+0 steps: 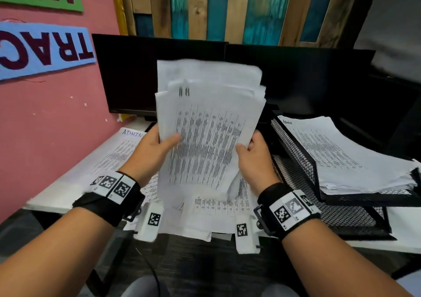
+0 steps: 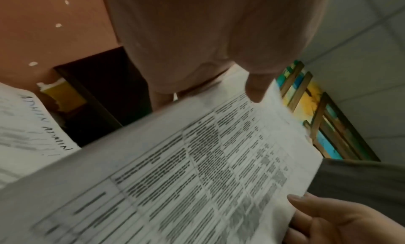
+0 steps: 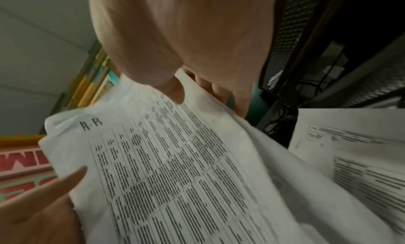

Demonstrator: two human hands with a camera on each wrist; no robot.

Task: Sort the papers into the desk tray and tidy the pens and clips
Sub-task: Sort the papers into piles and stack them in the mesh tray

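Papers (image 1: 205, 137), a thick printed stack, are standing upright between my hands: I'm pinching them with my left hand (image 1: 152, 150) and right hand (image 1: 255, 157). Right of my right hand, the desk tray (image 1: 293, 150) is holding more sheets.

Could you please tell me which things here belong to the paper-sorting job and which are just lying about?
Part of the job:
- held paper stack, gripped by left hand and right hand
- mesh desk tray
- loose papers on the desk

Just there:
- dark monitors
- wall signs

Printed paper sheaf (image 1: 206, 137) upright, above desk
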